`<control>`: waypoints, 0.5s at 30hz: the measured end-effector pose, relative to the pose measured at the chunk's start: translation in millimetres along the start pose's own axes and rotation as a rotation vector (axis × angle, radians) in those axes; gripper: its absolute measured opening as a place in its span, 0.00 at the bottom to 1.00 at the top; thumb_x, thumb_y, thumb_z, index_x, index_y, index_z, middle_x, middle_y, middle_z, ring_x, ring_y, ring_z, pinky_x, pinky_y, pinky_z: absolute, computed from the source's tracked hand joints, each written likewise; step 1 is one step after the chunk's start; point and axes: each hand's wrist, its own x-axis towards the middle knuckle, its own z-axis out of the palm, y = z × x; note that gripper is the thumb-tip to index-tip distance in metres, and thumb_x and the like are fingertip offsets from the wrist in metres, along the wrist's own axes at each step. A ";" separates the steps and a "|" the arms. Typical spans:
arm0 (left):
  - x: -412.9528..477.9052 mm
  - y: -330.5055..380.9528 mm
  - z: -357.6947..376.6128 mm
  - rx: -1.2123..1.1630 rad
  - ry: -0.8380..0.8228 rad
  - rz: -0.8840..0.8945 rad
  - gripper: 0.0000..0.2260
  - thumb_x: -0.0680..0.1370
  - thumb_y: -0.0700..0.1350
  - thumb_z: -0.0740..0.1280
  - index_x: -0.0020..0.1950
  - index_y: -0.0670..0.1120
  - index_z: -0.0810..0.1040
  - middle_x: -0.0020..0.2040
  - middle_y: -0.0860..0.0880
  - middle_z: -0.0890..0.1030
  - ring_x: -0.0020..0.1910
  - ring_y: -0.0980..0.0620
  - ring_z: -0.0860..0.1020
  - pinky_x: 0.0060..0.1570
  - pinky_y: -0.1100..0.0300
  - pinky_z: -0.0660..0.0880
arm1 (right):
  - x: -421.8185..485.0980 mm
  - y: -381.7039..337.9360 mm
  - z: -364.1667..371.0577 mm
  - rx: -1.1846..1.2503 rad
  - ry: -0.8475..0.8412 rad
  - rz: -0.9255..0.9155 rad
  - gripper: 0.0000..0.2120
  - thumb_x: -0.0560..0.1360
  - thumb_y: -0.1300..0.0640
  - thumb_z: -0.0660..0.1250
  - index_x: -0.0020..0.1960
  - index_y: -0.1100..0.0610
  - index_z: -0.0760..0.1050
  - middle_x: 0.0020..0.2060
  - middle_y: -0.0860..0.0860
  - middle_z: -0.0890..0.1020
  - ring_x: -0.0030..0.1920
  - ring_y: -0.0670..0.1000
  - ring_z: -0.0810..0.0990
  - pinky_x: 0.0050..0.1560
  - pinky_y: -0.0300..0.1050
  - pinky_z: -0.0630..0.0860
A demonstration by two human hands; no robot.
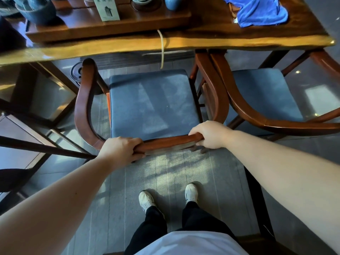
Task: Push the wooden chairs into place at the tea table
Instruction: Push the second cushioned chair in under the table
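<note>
A wooden chair (86,107) with a curved reddish back rail and a blue seat cushion stands in front of me, its front edge just under the tea table (110,46). My left hand (119,150) grips the back rail at its left part. My right hand (209,134) grips the same rail further right. A second wooden chair (239,109) with a blue cushion stands to the right, touching or nearly touching the first chair's right arm, its front under the table edge.
On the table lie a blue cloth (257,11), a wooden tea tray (110,28) with cups and a card, and a pale cord (162,50) hanging over the edge. Dark furniture frames (36,111) stand at the left. My feet (147,200) are on a grey rug.
</note>
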 end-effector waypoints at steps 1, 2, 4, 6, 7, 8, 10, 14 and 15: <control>-0.4 -1.4 -0.8 0.010 -0.014 0.003 0.15 0.71 0.61 0.69 0.50 0.53 0.77 0.42 0.54 0.82 0.42 0.46 0.80 0.35 0.56 0.72 | 0.8 1.4 2.6 0.007 -0.002 0.009 0.15 0.71 0.52 0.70 0.54 0.37 0.75 0.41 0.43 0.85 0.40 0.44 0.84 0.39 0.54 0.83; -0.8 -2.2 -1.3 0.017 -0.022 0.009 0.15 0.71 0.61 0.69 0.51 0.52 0.77 0.42 0.54 0.82 0.42 0.47 0.80 0.35 0.56 0.73 | 1.3 1.9 3.9 -0.001 0.000 0.014 0.15 0.71 0.52 0.70 0.54 0.38 0.75 0.41 0.44 0.85 0.41 0.45 0.84 0.40 0.54 0.83; -2.1 -3.5 -1.7 0.019 -0.006 0.028 0.15 0.70 0.60 0.71 0.49 0.51 0.77 0.40 0.53 0.82 0.39 0.46 0.80 0.34 0.55 0.74 | -0.1 -2.2 2.1 -0.046 0.006 0.004 0.13 0.72 0.53 0.71 0.55 0.42 0.76 0.44 0.47 0.86 0.44 0.49 0.83 0.44 0.54 0.82; -5.6 -6.2 -2.3 0.011 0.019 0.043 0.15 0.68 0.58 0.73 0.46 0.49 0.78 0.36 0.52 0.81 0.35 0.45 0.80 0.31 0.54 0.76 | -2.0 -7.0 2.5 -0.065 0.011 -0.027 0.12 0.73 0.53 0.71 0.56 0.44 0.77 0.47 0.48 0.85 0.47 0.51 0.81 0.47 0.53 0.80; -7.9 -8.2 -2.4 0.013 0.021 0.046 0.15 0.68 0.57 0.74 0.45 0.49 0.78 0.35 0.51 0.81 0.33 0.45 0.80 0.29 0.53 0.76 | -2.4 -9.2 4.3 -0.067 0.013 -0.039 0.13 0.73 0.53 0.72 0.57 0.45 0.77 0.49 0.49 0.84 0.50 0.52 0.80 0.50 0.51 0.78; -10.2 -9.7 -3.1 0.012 0.015 0.045 0.15 0.67 0.57 0.75 0.45 0.48 0.78 0.34 0.51 0.81 0.33 0.45 0.80 0.29 0.53 0.76 | -3.5 -11.8 5.8 -0.079 0.015 -0.050 0.15 0.74 0.53 0.72 0.60 0.46 0.77 0.52 0.49 0.84 0.54 0.52 0.79 0.53 0.51 0.76; -13.4 -7.7 -6.2 0.004 -0.029 0.003 0.16 0.69 0.58 0.73 0.47 0.48 0.77 0.37 0.50 0.81 0.36 0.44 0.80 0.31 0.53 0.76 | -5.7 -15.4 6.5 -0.101 0.013 -0.064 0.18 0.74 0.52 0.72 0.64 0.49 0.75 0.56 0.50 0.83 0.57 0.53 0.78 0.57 0.52 0.75; -17.9 2.9 -15.4 0.006 -0.088 -0.065 0.20 0.71 0.60 0.69 0.56 0.50 0.74 0.48 0.51 0.80 0.47 0.46 0.79 0.39 0.52 0.77 | -12.1 -26.3 -1.2 -0.157 -0.018 -0.143 0.28 0.73 0.45 0.70 0.70 0.49 0.68 0.61 0.48 0.79 0.61 0.52 0.76 0.62 0.52 0.72; -21.2 5.0 -20.4 0.025 -0.063 -0.060 0.23 0.70 0.61 0.70 0.59 0.50 0.73 0.51 0.50 0.80 0.50 0.46 0.79 0.42 0.52 0.77 | -13.1 -33.1 -4.5 -0.201 -0.016 -0.198 0.31 0.72 0.42 0.70 0.72 0.49 0.65 0.64 0.49 0.77 0.63 0.52 0.74 0.64 0.52 0.69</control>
